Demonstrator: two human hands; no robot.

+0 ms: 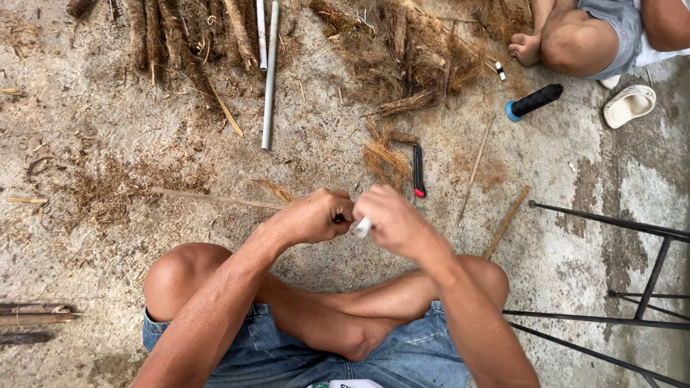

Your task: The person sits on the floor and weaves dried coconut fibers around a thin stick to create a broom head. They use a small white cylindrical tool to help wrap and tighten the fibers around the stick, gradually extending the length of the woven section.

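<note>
Both grips clenched: left hand (pixel 314 215) on thin stick (pixel 215 198), right hand (pixel 392 221) on white piece (pixel 364 228).

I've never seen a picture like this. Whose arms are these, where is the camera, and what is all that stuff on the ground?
The camera sits on a person's head, looking down at crossed legs on a concrete floor. The left hand and right hand meet, pinching a small white piece; what it is I cannot tell. A thin brown stick runs out from the left hand. Ahead lie a black-and-red utility knife, a pale grey pipe and dry fibre bundles. Another person's knee shows top right.
</note>
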